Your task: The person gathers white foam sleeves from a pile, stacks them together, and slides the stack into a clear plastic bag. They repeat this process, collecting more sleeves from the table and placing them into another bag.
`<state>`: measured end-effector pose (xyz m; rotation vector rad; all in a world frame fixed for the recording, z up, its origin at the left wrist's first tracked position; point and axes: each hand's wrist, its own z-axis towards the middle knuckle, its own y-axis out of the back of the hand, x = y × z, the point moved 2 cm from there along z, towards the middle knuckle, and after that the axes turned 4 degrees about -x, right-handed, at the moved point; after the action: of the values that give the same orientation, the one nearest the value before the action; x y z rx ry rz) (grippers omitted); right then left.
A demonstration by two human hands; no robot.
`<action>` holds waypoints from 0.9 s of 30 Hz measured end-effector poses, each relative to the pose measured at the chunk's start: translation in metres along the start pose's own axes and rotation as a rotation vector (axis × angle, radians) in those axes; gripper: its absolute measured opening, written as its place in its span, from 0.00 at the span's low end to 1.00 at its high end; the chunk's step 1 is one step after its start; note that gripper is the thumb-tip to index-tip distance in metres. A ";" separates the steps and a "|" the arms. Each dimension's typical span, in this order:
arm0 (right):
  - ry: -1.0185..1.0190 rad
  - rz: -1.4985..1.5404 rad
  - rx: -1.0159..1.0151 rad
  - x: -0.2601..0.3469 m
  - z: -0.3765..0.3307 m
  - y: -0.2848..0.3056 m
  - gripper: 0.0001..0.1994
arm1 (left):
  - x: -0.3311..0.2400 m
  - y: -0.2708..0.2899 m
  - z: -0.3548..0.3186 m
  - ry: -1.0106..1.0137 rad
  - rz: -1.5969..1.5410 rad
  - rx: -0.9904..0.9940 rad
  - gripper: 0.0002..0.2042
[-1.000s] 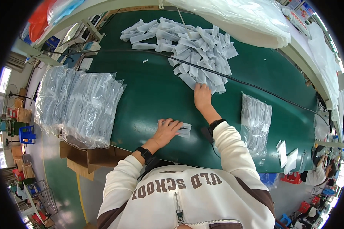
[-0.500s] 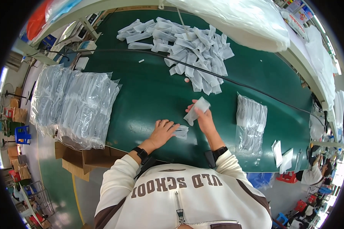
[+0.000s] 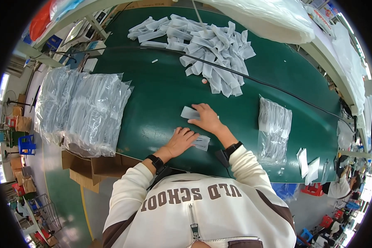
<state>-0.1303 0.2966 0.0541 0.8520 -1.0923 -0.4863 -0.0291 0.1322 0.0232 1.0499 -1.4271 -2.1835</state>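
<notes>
My right hand (image 3: 206, 119) grips a flat pale packet (image 3: 189, 112) just above the green table (image 3: 153, 103), near the front middle. My left hand (image 3: 181, 139) lies flat on a small clear bag (image 3: 201, 142) close to the table's front edge, pressing it down. Further back sits a loose heap of similar pale packets (image 3: 202, 45). Both wrists wear black watch bands.
A big stack of filled clear bags (image 3: 80, 109) covers the table's left end. A smaller stack of bags (image 3: 273, 128) lies to the right. A black cable (image 3: 268, 84) runs across the table. Cardboard boxes (image 3: 87, 169) stand below the front edge.
My right hand drew back from the far heap with one packet and brought it down near my left hand, which stayed on the clear bag.
</notes>
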 end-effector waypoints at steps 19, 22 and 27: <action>-0.124 -0.197 -0.459 -0.064 0.040 0.040 0.15 | 0.000 0.000 0.022 -0.042 -0.070 -0.048 0.17; -0.008 -0.372 -0.417 -0.073 0.067 0.035 0.10 | -0.004 -0.002 0.020 -0.029 -0.054 -0.044 0.18; -0.005 0.041 -0.689 -0.062 0.063 0.071 0.07 | -0.001 -0.008 0.012 -0.010 -0.052 -0.044 0.22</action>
<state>-0.2174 0.3616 0.0884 0.2219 -0.8557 -0.7700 -0.0363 0.1439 0.0188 1.0738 -1.3635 -2.2490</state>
